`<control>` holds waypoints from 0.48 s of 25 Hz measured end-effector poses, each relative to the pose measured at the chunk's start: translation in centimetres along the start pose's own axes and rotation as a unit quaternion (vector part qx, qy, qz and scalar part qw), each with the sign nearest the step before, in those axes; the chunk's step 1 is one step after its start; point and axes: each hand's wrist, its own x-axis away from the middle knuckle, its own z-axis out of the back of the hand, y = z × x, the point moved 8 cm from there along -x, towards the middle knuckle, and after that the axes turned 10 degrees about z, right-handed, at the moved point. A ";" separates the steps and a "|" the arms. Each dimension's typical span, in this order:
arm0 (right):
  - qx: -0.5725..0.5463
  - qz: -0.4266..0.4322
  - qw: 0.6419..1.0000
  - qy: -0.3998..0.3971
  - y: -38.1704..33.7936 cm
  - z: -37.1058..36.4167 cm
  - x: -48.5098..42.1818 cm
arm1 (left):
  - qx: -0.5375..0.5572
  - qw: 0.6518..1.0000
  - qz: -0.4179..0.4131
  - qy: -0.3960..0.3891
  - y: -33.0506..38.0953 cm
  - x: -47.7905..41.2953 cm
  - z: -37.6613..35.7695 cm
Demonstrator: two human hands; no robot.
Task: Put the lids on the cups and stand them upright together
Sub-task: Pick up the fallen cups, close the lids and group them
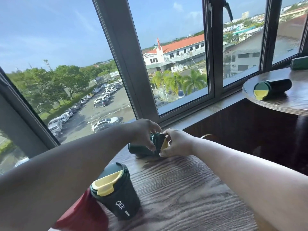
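Near left edge of desk (pixel 183 189): first cup (pixel 115 192) lidded, upright. I count it done. Far edge: my left hand (pixel 145 132) curls over lying cup (pixel 141 148), steadying it. Right hand (pixel 176 144) pinches its lid (pixel 160 142) at mouth; seating looks unfinished. Far right, on separate round desk (pixel 291 100): third cup (pixel 273 88) on its side, lid on. Left, I judge: seat lid, stand two cups, gather three.

Bright daylight through the window (pixel 166 64), glare on the table (pixel 183 189), wide-angle bending at edges
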 end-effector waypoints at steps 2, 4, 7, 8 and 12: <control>-0.012 0.015 1.000 0.009 -0.4 0.2 0.1 | -0.005 1.000 -0.004 0.007 -0.2 -0.2 -0.1; -0.033 0.032 0.999 0.018 -1.0 0.5 0.1 | 0.003 1.000 -0.006 0.027 -0.7 -0.2 0.3; -0.073 0.046 0.996 0.031 -2.3 1.7 -0.8 | 0.046 0.998 0.014 0.048 -2.2 0.6 1.5; -0.080 0.051 0.995 0.037 -2.8 2.0 -1.2 | 0.062 0.996 0.027 0.055 -2.9 0.9 2.0; -0.119 0.075 0.989 0.052 -5.4 2.7 -3.2 | 0.128 0.988 0.070 0.058 -6.2 2.7 3.1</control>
